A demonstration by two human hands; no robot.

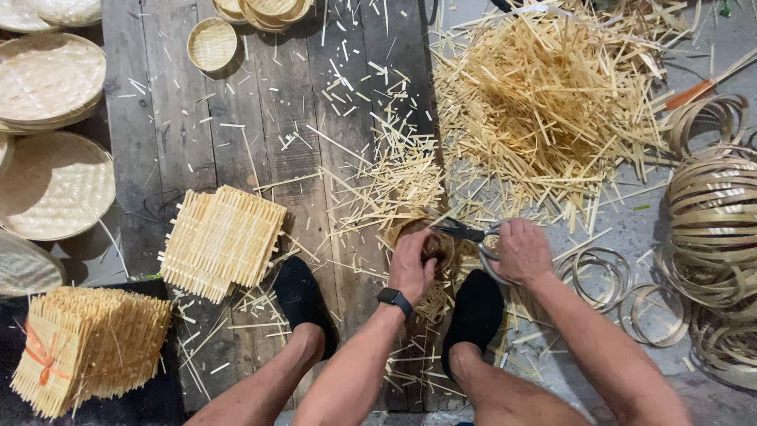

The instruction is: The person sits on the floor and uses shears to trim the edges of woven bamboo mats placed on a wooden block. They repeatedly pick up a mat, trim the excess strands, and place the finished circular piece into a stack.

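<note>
While the person sits with both black-socked feet planted on the grey plank floor (197, 150), a small round woven bamboo basket (418, 237) rests between those feet, and every other place here is told from it. Its hollow is mostly hidden by the left hand (412, 267), so what lies inside cannot be told. Up and to the left of it, a tiny empty woven tray (211, 43) lies on the planks, with wide flat woven trays (49, 77) stacked further left at the edge. Left of the basket sits a stack of square woven mats (223, 241); lower left, a second stack is tied with an orange ribbon (41, 356). Above and to the right spreads a big heap of bamboo offcuts (544, 102); to the right, coiled bamboo hoops (714, 229) pile up.

The left hand, a black smartwatch (393, 298) on its wrist, curls over the basket's near rim, fingers bent and pressed together around the edge. The right hand (520, 251) is closed around the handles of metal scissors (467, 233), whose blades point left and reach the basket's far rim, just beside the left fingertips. Both forearms angle inward from below, wrists bent downward
</note>
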